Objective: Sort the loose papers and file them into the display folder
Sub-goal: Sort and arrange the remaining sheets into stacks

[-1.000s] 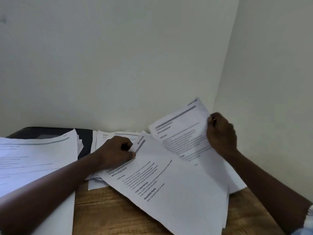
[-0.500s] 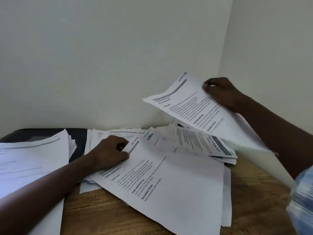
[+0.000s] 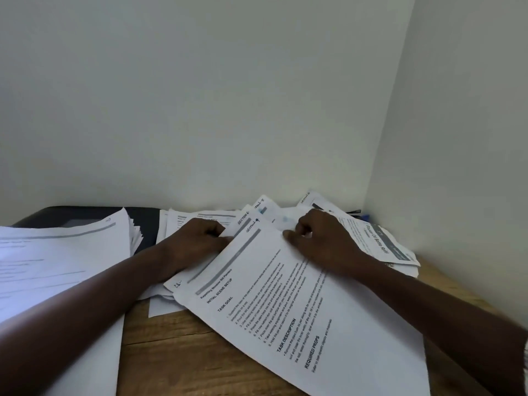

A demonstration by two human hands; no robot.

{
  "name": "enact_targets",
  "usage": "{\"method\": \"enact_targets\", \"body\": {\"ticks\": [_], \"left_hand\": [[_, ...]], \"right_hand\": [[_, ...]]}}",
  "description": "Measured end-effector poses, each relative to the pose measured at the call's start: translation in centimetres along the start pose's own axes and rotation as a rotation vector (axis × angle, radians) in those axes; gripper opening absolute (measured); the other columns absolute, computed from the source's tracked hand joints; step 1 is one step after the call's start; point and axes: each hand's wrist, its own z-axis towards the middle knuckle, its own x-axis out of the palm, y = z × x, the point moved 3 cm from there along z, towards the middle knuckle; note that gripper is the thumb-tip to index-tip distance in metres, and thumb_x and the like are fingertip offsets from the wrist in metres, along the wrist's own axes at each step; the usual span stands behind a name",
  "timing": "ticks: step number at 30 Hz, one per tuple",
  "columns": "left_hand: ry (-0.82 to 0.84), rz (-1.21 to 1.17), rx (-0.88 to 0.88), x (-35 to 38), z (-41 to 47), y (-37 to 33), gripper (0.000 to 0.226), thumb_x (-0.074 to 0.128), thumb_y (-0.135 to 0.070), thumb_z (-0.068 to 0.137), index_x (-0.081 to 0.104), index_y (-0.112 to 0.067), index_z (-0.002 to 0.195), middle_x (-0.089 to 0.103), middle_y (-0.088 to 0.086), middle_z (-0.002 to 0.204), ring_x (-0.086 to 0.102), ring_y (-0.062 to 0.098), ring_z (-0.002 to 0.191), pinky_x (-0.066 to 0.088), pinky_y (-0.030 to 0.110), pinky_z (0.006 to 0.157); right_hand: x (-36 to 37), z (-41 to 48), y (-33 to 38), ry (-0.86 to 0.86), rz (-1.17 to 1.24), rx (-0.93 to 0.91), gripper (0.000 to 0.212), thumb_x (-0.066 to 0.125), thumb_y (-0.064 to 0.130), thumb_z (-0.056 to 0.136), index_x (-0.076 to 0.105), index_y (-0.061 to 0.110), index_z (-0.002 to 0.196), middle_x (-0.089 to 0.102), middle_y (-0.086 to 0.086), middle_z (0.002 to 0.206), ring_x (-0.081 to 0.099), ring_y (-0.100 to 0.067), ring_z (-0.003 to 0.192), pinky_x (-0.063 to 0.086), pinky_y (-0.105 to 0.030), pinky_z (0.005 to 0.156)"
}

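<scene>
Pale walls (image 3: 200,95) meet in a corner behind and to the right of the top sheet (image 3: 328,324), a printed page that lies askew with headings such as "TASK GOAL" and "TASK DESCRIPTION". The wooden worktop (image 3: 185,352) shows bare below the left edge of the top sheet and again past its right edge. A thick stack of papers (image 3: 57,267) lies well to the left of the top sheet, its edges fanned. A heap of loose papers (image 3: 200,217) spreads under and behind the top sheet, reaching the wall. A dark object (image 3: 145,224) sits behind and left of the top sheet, partly under the stack; whether it is the display folder cannot be told. A leaflet (image 3: 377,244) with a grey band lies to the right of the top sheet's far end. The right hand (image 3: 320,241) rests on the far edge of the top sheet, fingers curled and gripping it. The left hand (image 3: 197,241), fingers curled, pinches the top sheet's far left edge. A small blue item (image 3: 365,216) lies behind the top sheet, in the corner.
</scene>
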Motion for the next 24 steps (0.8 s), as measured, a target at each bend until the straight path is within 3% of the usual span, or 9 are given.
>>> {"method": "enact_targets", "body": {"ticks": [2,5,8,10,13,16,18,22,24], "left_hand": [[-0.021,-0.053,0.004,-0.2,-0.1,0.0,0.037,0.069,-0.040,0.097,0.061,-0.014,0.071,0.062,-0.015,0.062,0.056,0.000,0.059,0.044,0.013,0.057],[0.065,-0.220,0.041,-0.2,-0.6,-0.4,0.067,0.065,-0.070,0.087,0.072,-0.007,0.106,0.078,-0.003,0.103,0.074,0.017,0.093,0.056,0.031,0.087],[0.104,-0.145,0.098,0.1,-0.9,-0.7,0.025,0.074,-0.032,0.095,0.073,-0.014,0.113,0.080,-0.001,0.105,0.077,0.019,0.097,0.061,0.031,0.083],[0.142,-0.121,0.126,0.3,-1.0,-0.7,0.019,0.075,-0.019,0.094,0.074,-0.010,0.110,0.080,0.003,0.103,0.077,0.022,0.095,0.062,0.033,0.081],[0.162,-0.151,0.117,0.1,-1.2,-0.9,0.020,0.075,-0.019,0.093,0.075,-0.006,0.108,0.080,0.007,0.103,0.077,0.027,0.096,0.063,0.039,0.084],[0.164,-0.168,0.114,-0.3,-1.2,-0.8,0.024,0.081,-0.016,0.088,0.074,-0.004,0.107,0.079,0.010,0.105,0.076,0.032,0.100,0.061,0.046,0.090],[0.199,-0.204,0.084,-0.4,-1.2,-0.3,0.026,0.081,-0.006,0.086,0.072,-0.003,0.110,0.078,0.013,0.110,0.074,0.034,0.105,0.060,0.049,0.094],[0.280,-0.232,0.057,-0.6,-1.1,0.2,0.040,0.075,0.008,0.086,0.067,-0.006,0.123,0.076,0.016,0.117,0.073,0.038,0.108,0.059,0.051,0.094],[0.288,-0.274,0.041,-0.7,-1.0,0.3,0.046,0.071,0.013,0.086,0.064,-0.006,0.127,0.075,0.019,0.117,0.073,0.040,0.106,0.060,0.052,0.090]], "right_hand": [[0.3,0.3,0.1,-0.099,0.068,-0.036,0.032,0.069,0.041,0.091,0.062,0.017,0.072,0.062,0.005,0.088,0.055,-0.013,0.088,0.043,-0.034,0.080],[0.9,0.9,-0.4,-0.122,0.135,-0.031,0.035,0.066,0.045,0.093,0.059,0.019,0.071,0.059,0.009,0.089,0.056,-0.009,0.089,0.043,-0.035,0.081],[1.7,1.0,-0.8,-0.046,0.132,0.034,0.031,0.064,0.058,0.090,0.059,0.028,0.084,0.059,0.010,0.099,0.059,-0.011,0.095,0.048,-0.039,0.089],[1.4,1.1,-0.7,0.012,0.125,0.075,0.038,0.065,0.064,0.087,0.057,0.034,0.107,0.060,0.009,0.108,0.060,-0.013,0.102,0.049,-0.038,0.093],[-0.1,2.1,-0.6,0.158,0.264,0.174,0.041,0.072,0.060,0.086,0.060,0.032,0.114,0.067,0.010,0.100,0.065,-0.011,0.094,0.050,-0.031,0.079],[-0.1,2.9,-1.5,0.363,0.540,0.192,0.045,0.076,0.049,0.088,0.070,0.006,0.098,0.073,-0.001,0.095,0.065,-0.019,0.082,0.043,-0.030,0.070],[0.5,2.4,-2.3,0.416,0.659,0.207,0.050,0.073,0.045,0.091,0.069,-0.004,0.102,0.071,-0.013,0.097,0.062,-0.027,0.085,0.041,-0.036,0.073],[1.4,1.5,-3.6,0.423,0.780,0.237,0.033,0.067,0.035,0.098,0.075,0.003,0.105,0.075,-0.020,0.112,0.070,-0.042,0.105,0.049,-0.057,0.095],[1.3,1.3,-3.8,0.413,0.825,0.229,0.043,0.068,0.040,0.095,0.072,0.000,0.109,0.070,-0.027,0.118,0.068,-0.046,0.106,0.048,-0.059,0.093]]}}
